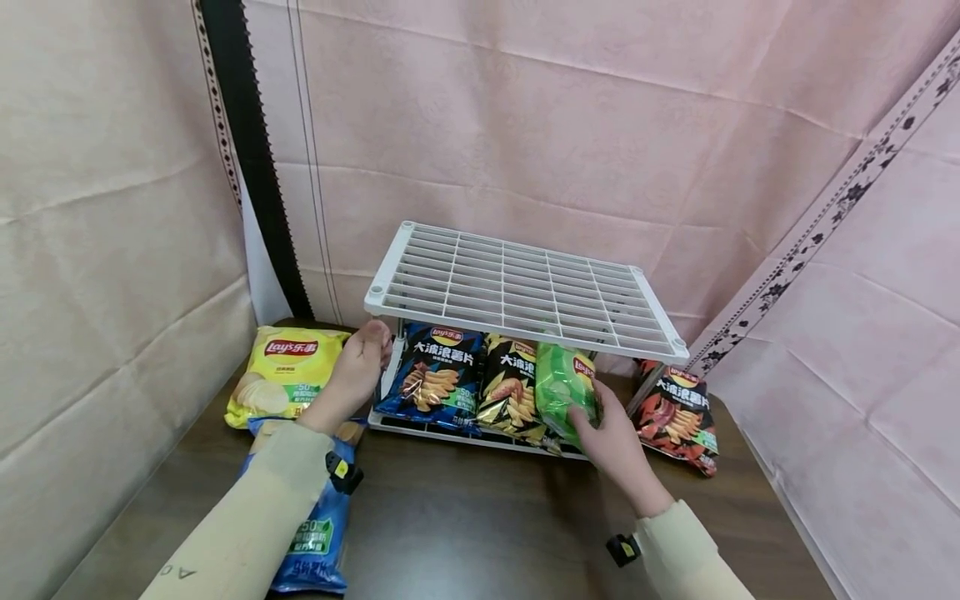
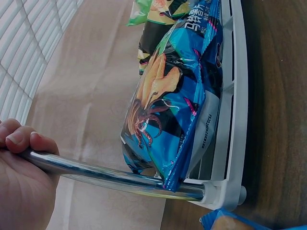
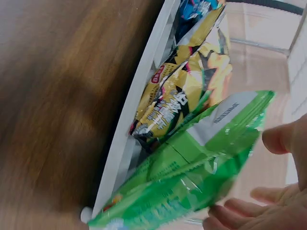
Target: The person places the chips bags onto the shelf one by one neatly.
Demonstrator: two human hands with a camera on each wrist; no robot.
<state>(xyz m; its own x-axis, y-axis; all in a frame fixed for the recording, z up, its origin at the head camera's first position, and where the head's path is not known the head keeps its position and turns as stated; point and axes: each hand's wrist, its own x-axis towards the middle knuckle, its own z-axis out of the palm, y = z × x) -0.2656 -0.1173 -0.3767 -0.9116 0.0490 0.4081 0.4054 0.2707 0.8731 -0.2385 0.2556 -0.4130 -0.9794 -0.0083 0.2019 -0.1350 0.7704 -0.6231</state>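
Observation:
My left hand [image 1: 362, 360] grips the chrome post [image 2: 110, 176] at the left end of a white two-tier rack [image 1: 517, 321], fingers curled round the metal. At the rack's right end, my right hand [image 1: 617, 433] is at a green bag of chips [image 1: 558, 385]. Its thumb and fingers are spread apart, with fingertips [image 3: 225, 215] right at the bag's face. The green bag leans on the lower shelf beside a gold-and-black chip bag [image 1: 512, 392]. Left of that, a blue-and-black chip bag [image 1: 435, 379] stands near the gripped post.
A yellow chip bag [image 1: 288, 367] lies left of the rack, with a blue chip bag [image 1: 318, 508] in front, partly hidden by my left forearm. A red-and-black chip bag [image 1: 678, 417] stands right of the rack. Pink cloth [image 1: 525, 125] hangs behind the brown table [image 1: 465, 517].

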